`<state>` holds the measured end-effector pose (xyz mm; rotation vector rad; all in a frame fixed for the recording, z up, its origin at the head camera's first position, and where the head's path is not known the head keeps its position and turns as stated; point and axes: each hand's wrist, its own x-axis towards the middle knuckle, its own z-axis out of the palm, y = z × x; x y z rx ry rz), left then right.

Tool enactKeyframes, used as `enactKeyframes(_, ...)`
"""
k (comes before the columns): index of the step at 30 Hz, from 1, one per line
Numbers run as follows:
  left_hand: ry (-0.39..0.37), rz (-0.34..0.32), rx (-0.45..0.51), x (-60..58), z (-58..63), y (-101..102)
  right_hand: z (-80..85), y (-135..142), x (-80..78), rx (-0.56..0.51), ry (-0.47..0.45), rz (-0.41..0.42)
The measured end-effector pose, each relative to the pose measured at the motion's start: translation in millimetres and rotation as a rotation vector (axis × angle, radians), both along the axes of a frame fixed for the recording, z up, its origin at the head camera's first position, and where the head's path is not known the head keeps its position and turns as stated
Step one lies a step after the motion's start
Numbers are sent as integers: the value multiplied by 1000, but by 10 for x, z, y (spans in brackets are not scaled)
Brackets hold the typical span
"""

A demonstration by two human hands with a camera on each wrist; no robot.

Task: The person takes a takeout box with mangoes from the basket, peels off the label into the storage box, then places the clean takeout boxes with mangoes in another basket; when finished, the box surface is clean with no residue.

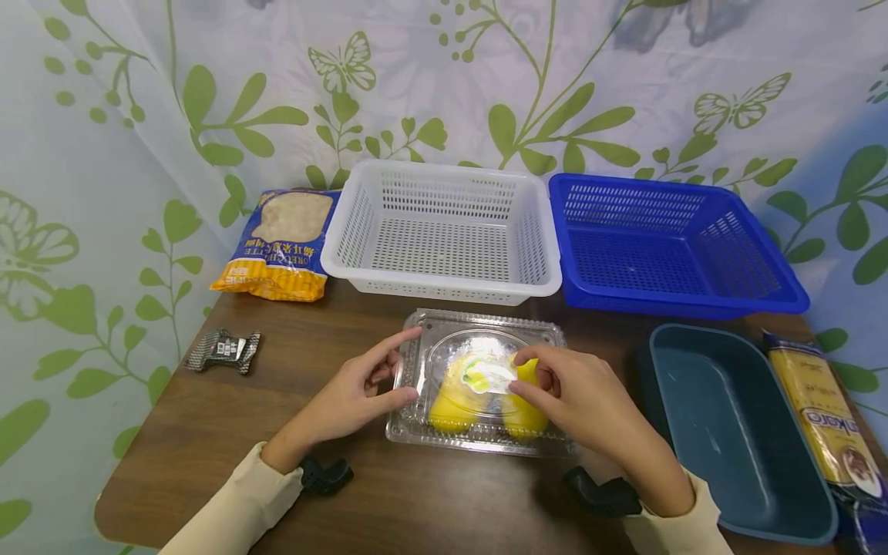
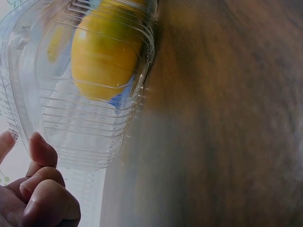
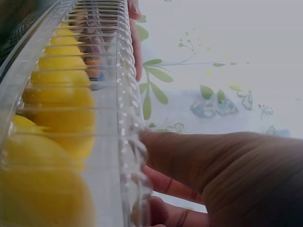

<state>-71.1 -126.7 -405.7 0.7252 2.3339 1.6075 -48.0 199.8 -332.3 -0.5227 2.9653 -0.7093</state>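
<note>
A clear plastic clamshell container (image 1: 486,327) lies shut on the brown table (image 1: 229,432), with yellow fruit (image 1: 451,408) and a label inside. My left hand (image 1: 398,368) is at its left rim: the straight index finger reaches the far left corner and the thumb touches the near side. My right hand (image 1: 530,374) rests on the domed lid, fingers and thumb curled round its right part. In the left wrist view the container (image 2: 90,127) and fruit (image 2: 102,56) sit just beyond my fingers (image 2: 42,151). The right wrist view shows my right hand (image 3: 213,170) against the container wall (image 3: 123,118).
Behind the container stand a white basket (image 1: 444,231) and a blue basket (image 1: 666,239). A teal tub (image 1: 735,432) and a yellow packet (image 1: 825,416) lie at the right. A snack bag (image 1: 280,247) and a small dark wrapper (image 1: 223,349) lie at the left.
</note>
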Motion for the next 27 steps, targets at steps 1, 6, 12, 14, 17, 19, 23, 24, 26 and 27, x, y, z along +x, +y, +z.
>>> enactKeyframes(1,0,0,0,0,-1,1,-1,-1,1,0,-5,-2)
enactKeyframes(6,1,1,0,0,6,8,-3,-5,0,2,-18,-6)
enactKeyframes(12,0,-1,5,2,17,13,-12,-11,3,3,-17,-12)
enactKeyframes(14,2,-4,9,0,16,13,-14,-14,4,5,-17,-13)
enactKeyframes(17,5,-5,11,-2,10,9,-18,-17,3,5,-16,-12)
enactKeyframes(19,8,-5,11,-4,6,8,-21,-17,2,2,-11,-9)
enactKeyframes(23,17,-3,11,-8,-5,8,-41,-13,-3,-8,-5,-3)
enactKeyframes(24,18,-2,10,-9,-7,8,-48,-11,-3,-12,-3,-2)
enactKeyframes(26,16,-2,9,-8,-10,7,-65,-9,-4,-24,-2,-1)
enactKeyframes(27,14,-2,8,-7,-11,6,-72,-9,-4,-32,-3,2)
